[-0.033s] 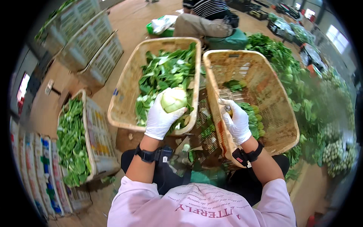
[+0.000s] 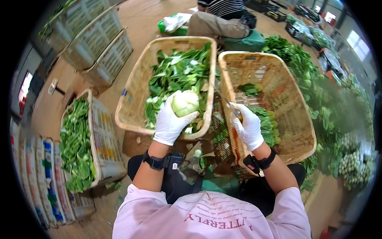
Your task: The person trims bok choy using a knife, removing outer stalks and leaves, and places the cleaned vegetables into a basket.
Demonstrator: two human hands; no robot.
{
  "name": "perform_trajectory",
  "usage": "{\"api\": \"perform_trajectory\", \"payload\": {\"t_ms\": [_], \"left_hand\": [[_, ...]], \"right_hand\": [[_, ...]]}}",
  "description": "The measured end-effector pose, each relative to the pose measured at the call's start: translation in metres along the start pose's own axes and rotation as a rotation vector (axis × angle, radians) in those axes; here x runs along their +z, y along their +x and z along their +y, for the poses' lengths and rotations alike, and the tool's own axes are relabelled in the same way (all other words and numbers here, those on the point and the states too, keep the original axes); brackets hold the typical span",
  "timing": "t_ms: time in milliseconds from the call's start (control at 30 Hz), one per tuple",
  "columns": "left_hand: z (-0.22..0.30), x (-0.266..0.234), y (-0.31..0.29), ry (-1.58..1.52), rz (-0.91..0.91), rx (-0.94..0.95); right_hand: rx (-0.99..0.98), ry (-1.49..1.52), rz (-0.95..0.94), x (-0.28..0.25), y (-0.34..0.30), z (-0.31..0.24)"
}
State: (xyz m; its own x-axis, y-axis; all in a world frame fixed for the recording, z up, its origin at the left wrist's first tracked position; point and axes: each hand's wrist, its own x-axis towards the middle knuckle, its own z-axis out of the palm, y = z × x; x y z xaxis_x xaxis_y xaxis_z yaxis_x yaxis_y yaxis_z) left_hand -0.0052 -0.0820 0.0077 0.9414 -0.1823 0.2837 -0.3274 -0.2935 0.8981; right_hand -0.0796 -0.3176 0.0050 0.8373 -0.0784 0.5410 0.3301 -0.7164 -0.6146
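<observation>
Trimming appears to be in hand: a pale green vegetable is gripped by the left hand over the leaf-filled basket at twelve o'clock. A knife is clamped in the right hand at two o'clock; a careful cut seems called for next.

I see a brown floor. Two big woven baskets sit on it, side by side. The left basket is full of green leaves. The right basket has only a few greens inside. A white crate of leaves stands at the left. A pile of greens lies on the floor at the right.
</observation>
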Motion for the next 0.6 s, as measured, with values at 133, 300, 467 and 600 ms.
{"api": "perform_trajectory", "payload": {"t_ms": [133, 300, 467, 600], "left_hand": [[-0.015, -0.036, -0.008, 0.135, 0.041, -0.068], [-0.015, -0.066, -0.010, 0.448, -0.016, -0.125], [-0.036, -0.082, -0.012, 0.322, 0.048, -0.084], [-0.024, -0.085, -0.015, 0.230, 0.106, -0.147]], "right_hand": [[-0.239, -0.060, -0.115, 0.058, 0.027, -0.041], [-0.424, -0.253, -0.190, 0.109, 0.047, -0.070], [-0.424, -0.280, -0.184, 0.136, 0.057, -0.078], [-0.044, -0.549, -0.388, 0.145, 0.070, -0.027]]}}
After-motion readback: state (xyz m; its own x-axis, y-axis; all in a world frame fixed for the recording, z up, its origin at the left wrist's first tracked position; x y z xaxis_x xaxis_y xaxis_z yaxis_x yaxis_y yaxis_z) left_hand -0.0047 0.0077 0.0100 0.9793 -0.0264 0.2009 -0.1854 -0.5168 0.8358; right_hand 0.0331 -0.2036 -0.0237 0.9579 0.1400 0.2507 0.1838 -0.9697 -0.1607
